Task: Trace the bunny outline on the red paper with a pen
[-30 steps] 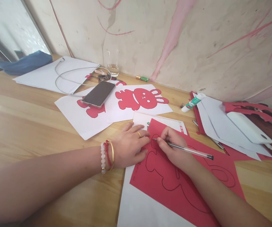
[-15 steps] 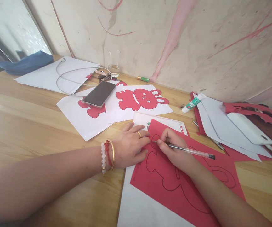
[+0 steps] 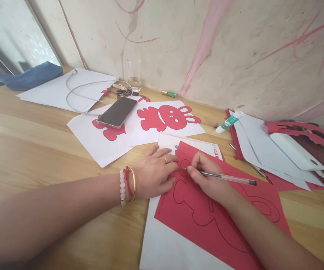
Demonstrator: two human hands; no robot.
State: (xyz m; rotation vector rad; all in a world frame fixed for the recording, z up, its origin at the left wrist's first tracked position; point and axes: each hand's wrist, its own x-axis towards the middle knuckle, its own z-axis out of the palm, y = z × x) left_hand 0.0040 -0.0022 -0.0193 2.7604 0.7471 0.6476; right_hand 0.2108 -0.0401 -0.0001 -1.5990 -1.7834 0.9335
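My right hand (image 3: 209,180) grips a clear pen (image 3: 229,178) with a black cap end, its tip touching a red sheet of paper (image 3: 176,210). Black outlines of a rabbit figure cover the sheet, partly hidden under my right hand and forearm. Flat at the sheet's left edge lies my left hand (image 3: 155,172), fingers spread, a gold ring and bracelets on it. Beneath the red sheet is a white pad or booklet (image 3: 162,243), printed near its top edge. Beyond my hands, a red cut-out rabbit (image 3: 176,118) rests on white paper.
A phone (image 3: 117,111) lies over another red cut-out, near a white cable (image 3: 69,88), keys and a glass (image 3: 134,84). At right are a glue stick (image 3: 229,122), stacked papers (image 3: 259,146), a white power bank (image 3: 297,152) and red scraps. A wall bounds the table's back.
The pen tip stays at the small rounded outline near the sheet's top left, with no clear movement of either hand. The whole view has shifted very slightly.
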